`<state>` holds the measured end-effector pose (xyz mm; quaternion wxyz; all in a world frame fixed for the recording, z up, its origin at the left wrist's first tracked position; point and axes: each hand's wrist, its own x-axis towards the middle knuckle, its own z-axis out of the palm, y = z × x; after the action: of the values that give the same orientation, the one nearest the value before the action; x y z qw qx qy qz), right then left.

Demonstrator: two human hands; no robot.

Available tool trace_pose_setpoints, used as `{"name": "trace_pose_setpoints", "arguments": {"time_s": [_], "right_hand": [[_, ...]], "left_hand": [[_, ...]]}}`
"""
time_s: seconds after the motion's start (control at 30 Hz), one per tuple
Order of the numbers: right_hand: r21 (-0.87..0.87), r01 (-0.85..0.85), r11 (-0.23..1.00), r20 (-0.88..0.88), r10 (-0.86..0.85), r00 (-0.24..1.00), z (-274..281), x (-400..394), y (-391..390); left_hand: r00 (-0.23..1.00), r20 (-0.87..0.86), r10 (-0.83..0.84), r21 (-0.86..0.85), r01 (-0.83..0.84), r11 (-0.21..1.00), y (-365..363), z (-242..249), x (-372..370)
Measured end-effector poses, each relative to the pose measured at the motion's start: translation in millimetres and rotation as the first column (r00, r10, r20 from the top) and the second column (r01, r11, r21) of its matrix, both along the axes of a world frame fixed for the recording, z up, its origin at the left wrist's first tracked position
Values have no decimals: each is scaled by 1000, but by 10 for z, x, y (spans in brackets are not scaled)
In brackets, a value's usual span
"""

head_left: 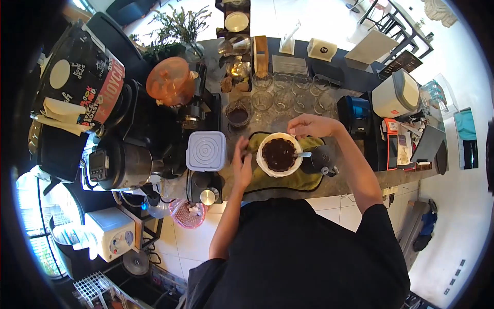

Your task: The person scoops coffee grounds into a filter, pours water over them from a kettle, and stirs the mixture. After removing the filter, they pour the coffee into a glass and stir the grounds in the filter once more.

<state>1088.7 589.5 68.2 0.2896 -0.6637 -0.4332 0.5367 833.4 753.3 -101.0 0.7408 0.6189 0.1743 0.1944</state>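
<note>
A white paper coffee filter [260, 164] full of wet, dark coffee grounds [279, 154] sits on a green cloth [252, 180] in front of me. A metal spoon [303, 154] rests in the grounds, its handle pointing right. My right hand [311, 126] reaches over the far side, fingers curled and tips pinched at the filter's rim. Left of the filter is my left hand [243, 165], slightly blurred, fingers apart and nothing in it. Close to the filter's right side stands a dark kettle [323, 158]. Whatever supports the filter is hidden beneath it.
Several clear glasses [283, 100] stand in rows behind the filter. A glass of dark liquid [237, 116] is at the back left. To the left are a lidded grey container [206, 150], a scale-like black device [206, 188] and a grinder [190, 116]. A black printer [354, 114] stands right.
</note>
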Motion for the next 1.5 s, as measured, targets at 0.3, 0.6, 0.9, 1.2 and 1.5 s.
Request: {"name": "trace_pose_setpoints", "arguments": {"time_s": [0.3, 0.6, 0.9, 1.2, 1.5], "right_hand": [[119, 65, 991, -253, -33, 967, -256, -116, -179], [231, 189, 954, -312, -112, 943, -346, -211, -353], [201, 218, 955, -334, -143, 932, -257, -245, -461], [210, 260, 942, -346, -177, 921, -295, -307, -524], [188, 294, 937, -359, -213, 909, -304, -327, -561]], "left_hand": [[823, -95, 560, 491, -450, 746, 147, 23, 812], [779, -104, 619, 598, -448, 664, -89, 161, 636], [976, -48, 211, 647, -131, 751, 240, 478, 1089], [958, 42, 285, 733, -223, 643, 225, 230, 1214], [987, 15, 162, 653, -132, 746, 263, 383, 887]]}}
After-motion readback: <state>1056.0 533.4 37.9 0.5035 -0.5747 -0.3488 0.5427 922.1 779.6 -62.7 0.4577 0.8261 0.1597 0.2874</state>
